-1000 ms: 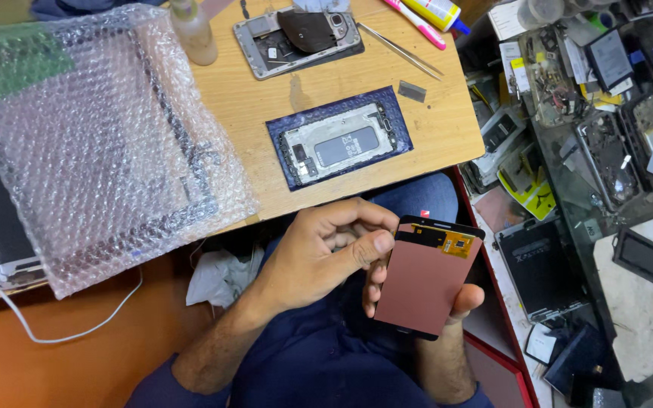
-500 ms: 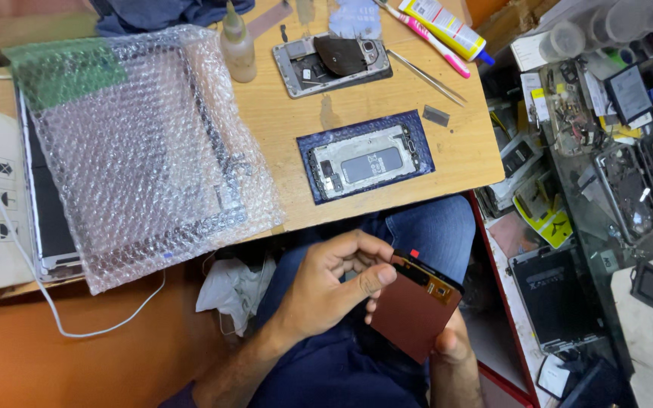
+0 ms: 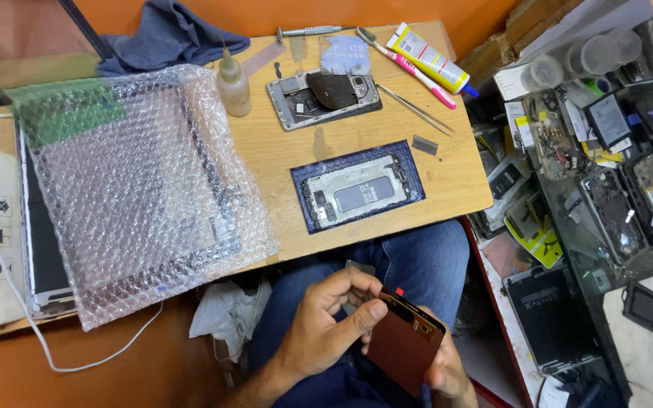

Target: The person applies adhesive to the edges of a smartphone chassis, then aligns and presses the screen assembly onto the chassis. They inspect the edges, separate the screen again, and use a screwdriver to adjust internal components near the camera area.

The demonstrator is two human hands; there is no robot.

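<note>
Screen panel now lower over our lap, held in both hands

Since a second ago we tilted the brown screen panel (image 3: 404, 349); our right hand (image 3: 447, 372) grips its near edge, our left hand (image 3: 326, 325) pinches its far corner, below the desk (image 3: 455, 181).

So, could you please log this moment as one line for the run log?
left hand: pinching top edge of phone screen panel | right hand: holding panel from below | over lap, below wooden table
</note>
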